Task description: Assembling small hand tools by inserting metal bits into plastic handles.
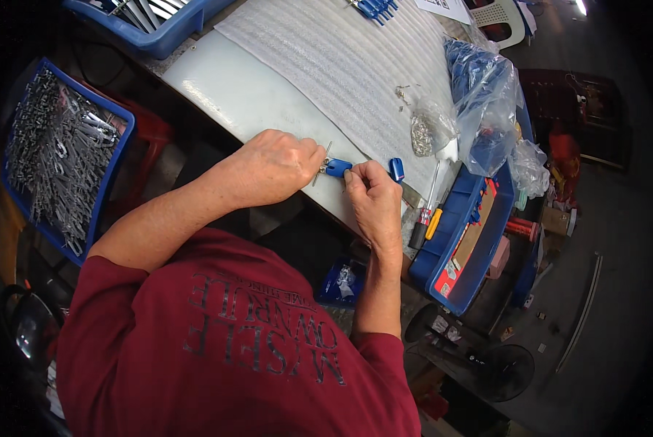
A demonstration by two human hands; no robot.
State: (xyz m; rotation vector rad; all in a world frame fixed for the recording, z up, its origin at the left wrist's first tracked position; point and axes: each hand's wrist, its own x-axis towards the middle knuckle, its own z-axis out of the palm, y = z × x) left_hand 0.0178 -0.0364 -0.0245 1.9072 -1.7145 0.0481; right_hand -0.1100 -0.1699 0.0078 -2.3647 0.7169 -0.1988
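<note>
Over the near edge of the white tabletop (221, 76), both my hands meet at a small blue plastic piece (337, 167) with a metal fitting (322, 172) at its left end. A thin rod crosses that fitting. My left hand (279, 169) is closed at the fitting, knuckles up, and its fingertips are mostly hidden. On the other end, my right hand (374, 193) pinches the blue piece between thumb and forefinger. A second blue plastic piece (396, 170) lies just beyond my right hand, apart from it.
Foam sheeting (326, 80) covers much of the table. A bag of small metal parts (423, 135) and a larger plastic bag (487, 109) stand at right. A screwdriver (421, 229) and a yellow-handled tool (433, 223) lie beside a blue bin (421, 273). Left is a crate of metal parts (64, 160).
</note>
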